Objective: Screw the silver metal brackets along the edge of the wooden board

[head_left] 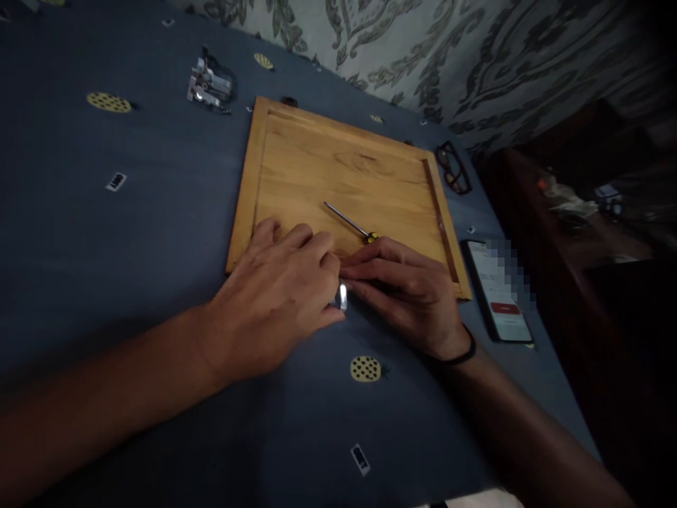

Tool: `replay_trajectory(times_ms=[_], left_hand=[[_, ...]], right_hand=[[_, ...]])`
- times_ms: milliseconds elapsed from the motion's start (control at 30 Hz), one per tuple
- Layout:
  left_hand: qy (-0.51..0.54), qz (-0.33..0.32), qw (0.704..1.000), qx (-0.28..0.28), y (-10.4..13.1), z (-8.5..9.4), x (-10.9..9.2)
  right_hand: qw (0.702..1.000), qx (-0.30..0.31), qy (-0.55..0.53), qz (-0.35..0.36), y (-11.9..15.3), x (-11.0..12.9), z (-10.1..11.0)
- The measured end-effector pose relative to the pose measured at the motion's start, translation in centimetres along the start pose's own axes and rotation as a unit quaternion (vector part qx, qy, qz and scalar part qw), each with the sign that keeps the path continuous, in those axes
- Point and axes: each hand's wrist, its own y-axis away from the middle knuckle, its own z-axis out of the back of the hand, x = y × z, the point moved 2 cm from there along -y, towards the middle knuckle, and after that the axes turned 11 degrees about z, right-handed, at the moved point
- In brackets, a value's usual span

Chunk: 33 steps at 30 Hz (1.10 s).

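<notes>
A framed wooden panel (338,169) lies on the blue patterned cloth. My left hand (280,289) bends over its near edge, fingers curled on the wood. Between those fingers and the thumb shows a shiny metal piece (343,297), mostly hidden by the hand. From the right, my right hand (407,293) meets it with thumb and fingertips pinched at the panel edge; whatever they pinch is too small to make out. A screwdriver (346,220) with a yellow and black handle points up-left over the panel. Its handle end disappears behind my right hand, so I cannot tell whether it is held.
Metal hinges (211,86) sit on the cloth beyond the panel's left corner. Eyeglasses (453,169) and a lit phone (497,293) lie to the right. Patterned wallpaper (391,49) borders the far side. Past the right edge is dark furniture with clutter (576,204).
</notes>
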Motion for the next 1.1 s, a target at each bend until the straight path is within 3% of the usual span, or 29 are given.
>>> replay_trajectory(times_ms=[1100], left_hand=[[-0.03, -0.012, 0.999, -0.016, 0.2, 0.2, -0.01]], right_hand=[[0.999, 0.0, -0.046, -0.001, 0.23, -0.53, -0.07]])
